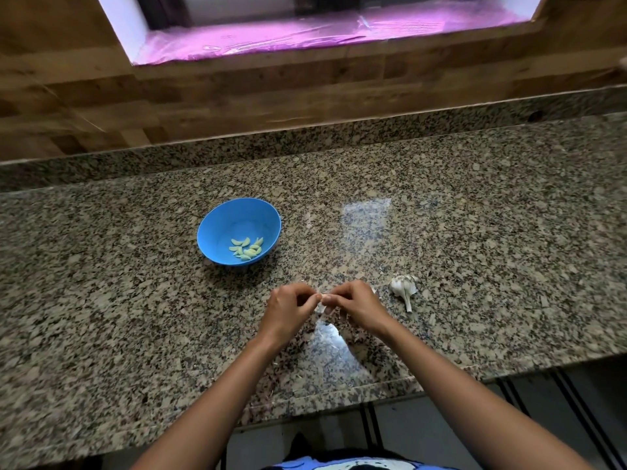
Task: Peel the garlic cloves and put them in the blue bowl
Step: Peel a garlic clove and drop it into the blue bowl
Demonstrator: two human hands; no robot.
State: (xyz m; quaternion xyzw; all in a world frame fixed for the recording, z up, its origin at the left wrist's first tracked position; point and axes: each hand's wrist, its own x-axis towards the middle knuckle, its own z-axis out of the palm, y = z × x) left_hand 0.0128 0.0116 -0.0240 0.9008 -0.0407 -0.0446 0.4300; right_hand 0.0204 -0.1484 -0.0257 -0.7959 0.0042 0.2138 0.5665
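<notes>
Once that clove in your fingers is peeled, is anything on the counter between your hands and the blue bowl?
Nothing visible. The counter from the clove, pinched by the left hand and right hand, to the bowl is bare granite. The garlic head lies on the other side, to the right.

Speckled granite surface (135,300), polished, with pale window glare in two patches. Low granite upstand (339,137) along the back edge. Wood-patterned wall (237,93) above it. Window recess (305,32) with white reveals and a sill washed in pink-purple light. Dark floor (441,432) below the front edge.
</notes>
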